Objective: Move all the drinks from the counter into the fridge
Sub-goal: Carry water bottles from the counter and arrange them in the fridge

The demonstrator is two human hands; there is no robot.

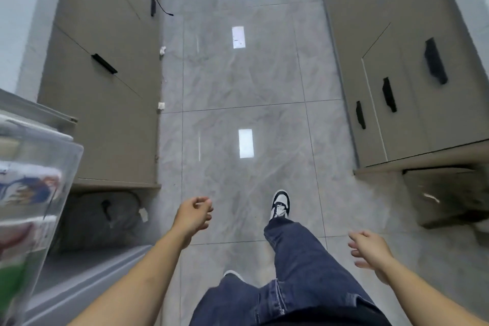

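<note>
Far left of the frame: blurred clear fridge door shelf point(39, 180) with colourful drink packs point(29, 190) inside. Lower centre: left hand point(194, 216), fingers loosely curled, grip holding nothing. Right of it: jeans leg, black-and-white sneaker point(280, 205) on grey floor tiles point(238, 82). Lower right: right hand point(370, 253), grip released, empty.

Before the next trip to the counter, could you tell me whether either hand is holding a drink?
Neither. The left hand has loosely curled fingers with nothing in them; the right hand is relaxed and bare.
</note>
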